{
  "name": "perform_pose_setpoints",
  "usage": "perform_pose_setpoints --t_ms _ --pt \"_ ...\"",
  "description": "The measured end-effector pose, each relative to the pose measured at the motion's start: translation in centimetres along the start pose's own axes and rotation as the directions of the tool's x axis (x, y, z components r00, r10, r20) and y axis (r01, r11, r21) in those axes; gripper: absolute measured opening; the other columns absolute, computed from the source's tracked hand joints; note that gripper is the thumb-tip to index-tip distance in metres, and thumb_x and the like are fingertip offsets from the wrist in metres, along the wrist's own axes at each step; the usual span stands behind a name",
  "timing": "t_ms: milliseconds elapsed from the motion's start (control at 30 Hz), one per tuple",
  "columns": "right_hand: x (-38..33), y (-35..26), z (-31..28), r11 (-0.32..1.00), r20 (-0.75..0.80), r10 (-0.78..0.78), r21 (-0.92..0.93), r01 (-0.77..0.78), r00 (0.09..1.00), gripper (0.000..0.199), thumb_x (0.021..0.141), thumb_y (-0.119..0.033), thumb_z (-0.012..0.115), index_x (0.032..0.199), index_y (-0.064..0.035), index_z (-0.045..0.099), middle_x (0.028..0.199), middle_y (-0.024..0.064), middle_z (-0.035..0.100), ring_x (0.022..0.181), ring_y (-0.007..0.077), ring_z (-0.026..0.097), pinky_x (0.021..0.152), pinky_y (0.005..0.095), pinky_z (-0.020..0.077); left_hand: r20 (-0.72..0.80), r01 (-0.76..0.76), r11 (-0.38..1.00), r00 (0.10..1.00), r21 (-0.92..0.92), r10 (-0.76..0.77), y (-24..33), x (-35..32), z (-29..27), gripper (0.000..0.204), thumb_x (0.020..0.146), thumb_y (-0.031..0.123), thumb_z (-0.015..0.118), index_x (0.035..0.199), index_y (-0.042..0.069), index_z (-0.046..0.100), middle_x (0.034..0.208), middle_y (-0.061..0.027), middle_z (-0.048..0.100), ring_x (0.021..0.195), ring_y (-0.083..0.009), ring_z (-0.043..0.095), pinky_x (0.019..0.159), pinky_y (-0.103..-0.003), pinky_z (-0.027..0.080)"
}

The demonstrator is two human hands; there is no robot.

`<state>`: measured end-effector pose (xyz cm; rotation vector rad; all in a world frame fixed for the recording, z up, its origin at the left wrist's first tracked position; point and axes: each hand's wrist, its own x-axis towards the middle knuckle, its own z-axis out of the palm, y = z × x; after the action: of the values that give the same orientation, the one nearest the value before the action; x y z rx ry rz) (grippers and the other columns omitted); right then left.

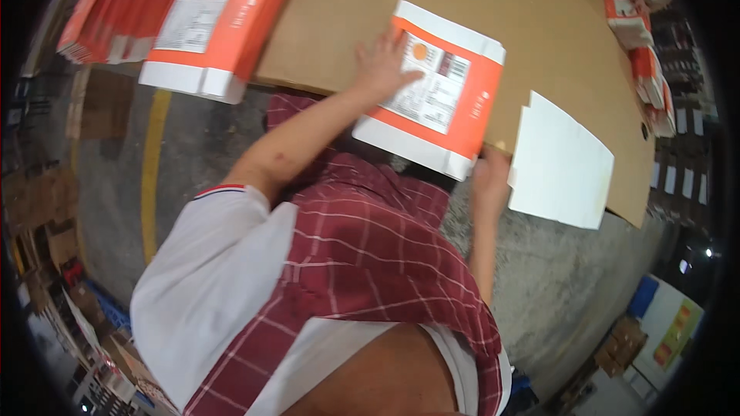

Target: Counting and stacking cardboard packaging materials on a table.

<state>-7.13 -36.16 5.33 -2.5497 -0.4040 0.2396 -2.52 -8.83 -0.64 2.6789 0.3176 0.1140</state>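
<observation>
Fingers [388,45] apart, rests left hand [378,73] on one orange-and-white box [469,104] overhanging the table [327,23], with one label [432,85] of illegible print and an orange circle [420,52]; holds right hand [488,179] beside the lower corner, too obscured to tell if clamped. Shows one white sheet [561,163] at right, one matching labelled box [220,27] at left.

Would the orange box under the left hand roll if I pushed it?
Probably not: the box has flat sides, so it'd likely slide. Pulled closer, it might tip, because it pokes past the edge of the table.
</observation>
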Motion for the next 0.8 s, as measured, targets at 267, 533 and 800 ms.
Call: perform_pose_setpoints --t_ms 267,533,800 --pt "-1.5 10.3 -2.3 0.659 -0.15 0.314 -0.676 -0.329 0.937 0.065 0.075 -0.024 0.059 0.131 -0.0154 0.027 0.113 0.0207 0.049 0.102 0.035 0.049 0.079 0.0448 0.0428 0.06 -0.048 0.998 0.997 -0.047 0.051 0.9 -0.3 -0.6 0.086 0.072 0.054 0.056 0.134 0.006 0.021 0.138 -0.0175 0.018 0.127 -0.0312 0.021 0.095 -0.062 0.017" --pt "0.3 2.2 -5.4 0.933 -0.097 -0.11 -0.354 0.069 0.989 0.07 0.07 0.007 0.043 0.13 -0.0266 0.031 0.075 0.02 0.059 0.066 0.0368 0.058 0.06 0.0431 0.0449 -0.024 -0.094 0.993 0.995 0.073 0.096 -0.7 0.7 -0.2 0.083 0.074 0.056 0.053 0.133 0.006 0.023 0.14 -0.0118 0.018 0.128 -0.0299 0.019 0.093 -0.062 0.02" --pt "0.5 -4.8 -6.2 0.999 -0.245 -0.041 -0.019 0.038 0.969 0.045 0.071 0.005 0.052 0.112 -0.0121 0.054 0.073 0.0108 0.063 0.062 0.0217 0.06 0.057 0.0287 0.0456 -0.12 -0.215 0.966 0.965 0.142 0.233 -0.6 0.3 0.0 0.062 0.078 0.049 0.051 0.127 0.015 0.037 0.14 -0.0074 0.021 0.128 -0.0297 0.019 0.093 -0.063 0.018"
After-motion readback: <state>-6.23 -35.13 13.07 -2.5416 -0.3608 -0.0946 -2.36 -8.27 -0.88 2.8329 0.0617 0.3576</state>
